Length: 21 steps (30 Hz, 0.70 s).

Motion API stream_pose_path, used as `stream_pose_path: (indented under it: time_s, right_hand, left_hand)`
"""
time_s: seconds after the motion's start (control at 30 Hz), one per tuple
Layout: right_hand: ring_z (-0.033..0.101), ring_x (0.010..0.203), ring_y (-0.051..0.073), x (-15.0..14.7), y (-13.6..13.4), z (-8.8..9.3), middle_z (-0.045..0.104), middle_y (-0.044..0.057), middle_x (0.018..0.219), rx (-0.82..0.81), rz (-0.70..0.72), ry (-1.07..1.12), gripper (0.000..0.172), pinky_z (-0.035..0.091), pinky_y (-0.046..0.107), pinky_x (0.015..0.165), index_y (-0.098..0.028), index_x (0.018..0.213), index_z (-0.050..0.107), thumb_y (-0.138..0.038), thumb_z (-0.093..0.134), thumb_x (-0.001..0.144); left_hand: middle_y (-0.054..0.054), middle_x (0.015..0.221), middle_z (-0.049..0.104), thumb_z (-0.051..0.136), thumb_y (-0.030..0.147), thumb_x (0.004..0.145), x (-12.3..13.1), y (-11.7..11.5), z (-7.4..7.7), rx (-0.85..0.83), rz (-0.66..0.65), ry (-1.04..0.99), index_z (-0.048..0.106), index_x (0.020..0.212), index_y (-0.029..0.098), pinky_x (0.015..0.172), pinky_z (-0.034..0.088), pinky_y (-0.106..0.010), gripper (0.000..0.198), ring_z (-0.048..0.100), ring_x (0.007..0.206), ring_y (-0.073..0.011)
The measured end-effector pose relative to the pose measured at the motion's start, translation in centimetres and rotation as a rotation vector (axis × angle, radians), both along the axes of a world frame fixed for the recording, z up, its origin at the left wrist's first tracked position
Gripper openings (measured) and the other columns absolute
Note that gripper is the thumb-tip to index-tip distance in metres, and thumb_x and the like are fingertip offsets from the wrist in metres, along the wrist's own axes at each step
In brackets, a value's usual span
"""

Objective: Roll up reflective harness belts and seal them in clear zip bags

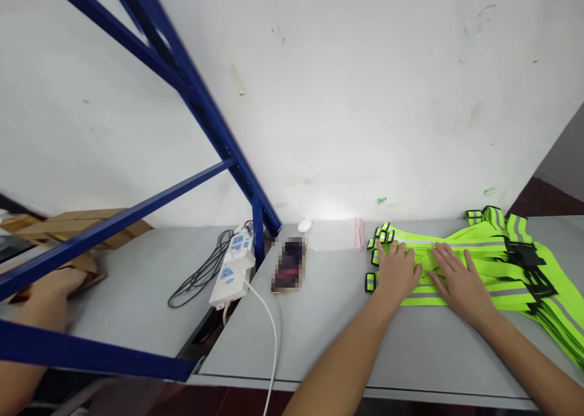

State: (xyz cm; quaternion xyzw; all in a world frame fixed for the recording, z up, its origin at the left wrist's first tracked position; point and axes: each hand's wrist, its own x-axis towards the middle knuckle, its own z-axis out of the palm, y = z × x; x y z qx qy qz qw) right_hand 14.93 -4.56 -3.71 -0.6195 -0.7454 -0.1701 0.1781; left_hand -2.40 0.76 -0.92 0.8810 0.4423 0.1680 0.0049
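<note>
Neon yellow-green reflective straps (pixel 438 244) with grey stripes lie in a layered pile at the right of the grey table. My left hand (pixel 396 271) rests flat on the left part of the pile, fingers spread, close to several small black-edged strap ends (pixel 371 281). Just to its right, my right hand (pixel 460 282) also presses flat on the straps, fingers apart. Black buckles (pixel 524 253) sit farther right on the pile, and more strap lengths (pixel 566 309) fan out toward the right edge. Neither hand grips anything.
A blurred-out phone-like object (pixel 289 264), a white rounded object (pixel 305 225) and a clear bag with red lines (pixel 359 233) lie left of my hands. A power strip (pixel 233 270) sits by the blue frame (pixel 219 130). Beyond it, another person's arm (pixel 48 303) is near cardboard boxes (pixel 82 230).
</note>
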Motion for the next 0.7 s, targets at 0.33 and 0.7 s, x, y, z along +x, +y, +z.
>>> stream_pose_path:
  time_s: [0.33, 0.7]
  right_hand:
    - [0.013, 0.147, 0.028, 0.0, 0.7, -0.1, 0.021, 0.008, 0.158, -0.379, -0.123, 0.187, 0.072, 0.013, 0.058, 0.115, -0.014, 0.151, 0.028, -0.060, 0.023, 0.095]
    - [0.038, 0.138, 0.024, 0.2, -1.5, 2.2, 0.050, 0.012, 0.143, -0.113, 0.120, 0.253, 0.038, 0.014, 0.051, 0.115, -0.016, 0.122, 0.060, -0.026, 0.031, 0.099]
  left_hand:
    - [-0.016, 0.144, 0.048, 0.040, 0.026, 0.097, 1.2, -1.1, 0.1, 0.061, 0.007, 0.210, 0.053, 0.134, 0.020, 0.109, 0.011, -0.073, 0.040, 0.036, 0.138, -0.0340]
    - [-0.013, 0.152, 0.038, 0.038, 0.035, 0.098, -0.6, -6.4, -0.6, 0.207, -0.088, 0.111, 0.051, 0.136, 0.016, 0.116, 0.023, -0.053, 0.044, 0.026, 0.144, -0.0289]
